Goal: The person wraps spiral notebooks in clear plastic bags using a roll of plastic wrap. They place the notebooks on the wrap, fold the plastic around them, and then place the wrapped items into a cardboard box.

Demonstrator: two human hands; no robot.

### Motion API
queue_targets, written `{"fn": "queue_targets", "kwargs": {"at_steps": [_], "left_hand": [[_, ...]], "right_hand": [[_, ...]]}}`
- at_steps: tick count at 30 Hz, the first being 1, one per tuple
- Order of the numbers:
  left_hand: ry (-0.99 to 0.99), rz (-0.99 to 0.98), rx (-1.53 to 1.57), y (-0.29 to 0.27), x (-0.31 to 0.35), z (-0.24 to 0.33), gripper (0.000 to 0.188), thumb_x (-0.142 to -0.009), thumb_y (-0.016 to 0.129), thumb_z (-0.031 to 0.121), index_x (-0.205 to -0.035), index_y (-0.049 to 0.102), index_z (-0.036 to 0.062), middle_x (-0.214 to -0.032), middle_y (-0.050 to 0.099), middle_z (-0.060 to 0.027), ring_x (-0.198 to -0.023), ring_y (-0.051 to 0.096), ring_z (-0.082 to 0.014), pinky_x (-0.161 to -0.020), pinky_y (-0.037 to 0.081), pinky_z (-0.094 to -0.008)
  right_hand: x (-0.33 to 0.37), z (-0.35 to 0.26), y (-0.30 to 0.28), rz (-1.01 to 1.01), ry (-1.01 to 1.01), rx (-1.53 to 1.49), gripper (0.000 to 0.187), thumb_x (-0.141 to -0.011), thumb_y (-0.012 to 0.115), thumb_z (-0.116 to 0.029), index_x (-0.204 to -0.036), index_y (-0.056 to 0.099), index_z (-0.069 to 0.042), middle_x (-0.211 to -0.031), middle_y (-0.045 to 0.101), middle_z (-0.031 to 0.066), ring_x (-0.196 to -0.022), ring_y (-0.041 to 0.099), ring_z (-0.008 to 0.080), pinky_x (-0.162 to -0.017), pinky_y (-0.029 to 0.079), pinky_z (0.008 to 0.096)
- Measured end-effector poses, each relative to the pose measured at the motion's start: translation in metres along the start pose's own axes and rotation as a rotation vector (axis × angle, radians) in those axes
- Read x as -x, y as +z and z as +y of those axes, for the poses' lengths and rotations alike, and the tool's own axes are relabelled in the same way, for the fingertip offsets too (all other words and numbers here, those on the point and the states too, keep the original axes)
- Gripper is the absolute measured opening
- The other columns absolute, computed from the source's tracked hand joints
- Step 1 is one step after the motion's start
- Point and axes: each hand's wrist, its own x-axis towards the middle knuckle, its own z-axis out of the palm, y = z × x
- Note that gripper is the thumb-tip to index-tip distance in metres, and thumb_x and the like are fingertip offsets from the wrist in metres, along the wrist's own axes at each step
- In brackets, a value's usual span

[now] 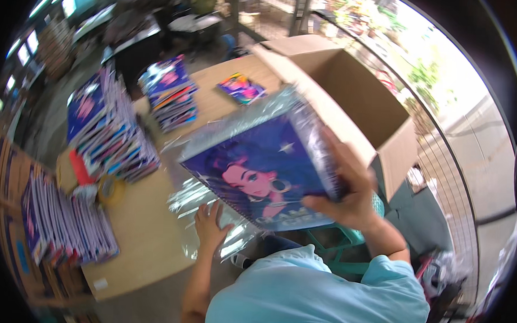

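My right hand [352, 191] is closed round the right edge of a notebook [270, 168], thumb on its front. The dark blue and purple cover carries a drawn face with a hoop earring. Clear plastic wrapping [243, 126] spreads past the notebook's far and right edges; whether several notebooks are stacked inside, I cannot tell. Below the notebook's lower left edge, my left hand [211, 229] has its fingers apart over a loose clear plastic sheet or bag [190, 202] at the table's near edge. Nothing shows in its grasp.
Stacks of notebooks [118, 144] [65, 219] [172, 97] stand left on the wooden table [146, 231], beside a yellow tape roll [111, 189]. A small colourful booklet [241, 88] lies farther back. An open cardboard box [354, 79] stands at right, above a green plastic stool [342, 237].
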Motion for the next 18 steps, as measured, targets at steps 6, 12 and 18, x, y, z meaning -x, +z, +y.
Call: {"fn": "queue_targets", "kwargs": {"at_steps": [6,12,18], "left_hand": [[-0.218,-0.434,-0.253,0.021,-0.027,0.029,0.108,-0.057,0.088,0.042,-0.147,0.03,0.0342,-0.148,0.023,-0.0283,-0.135,0.024,-0.0488,-0.104,0.027,-0.0621],[-0.323,-0.642,-0.344,0.022,-0.055,0.055,0.114,-0.057,0.09,0.037,-0.149,0.021,0.0387,-0.148,0.014,-0.0342,-0.137,0.014,-0.0526,-0.106,0.021,-0.0652],[-0.303,-0.611,-0.389,0.04,-0.049,0.033,0.123,-0.051,0.093,0.029,-0.15,0.02,0.0369,-0.149,0.006,-0.0345,-0.137,0.011,-0.0545,-0.105,0.02,-0.0685]], "right_hand": [[-0.035,0.031,-0.14,0.554,-0.042,0.486,0.075,-0.07,0.081,-0.008,-0.137,0.049,0.001,-0.108,0.059,0.0114,-0.098,0.061,0.0184,-0.078,0.051,0.0341],[-0.044,0.218,-0.202,0.209,0.177,0.803,0.069,-0.077,0.072,-0.035,-0.14,0.048,-0.017,-0.114,0.055,0.0177,-0.084,0.065,0.0335,-0.072,0.056,0.0438],[-0.068,0.398,-0.171,-0.151,0.41,0.638,0.078,-0.071,0.078,-0.032,-0.141,0.047,-0.015,-0.113,0.056,0.0226,-0.092,0.063,0.0379,-0.08,0.053,0.0446]]}}
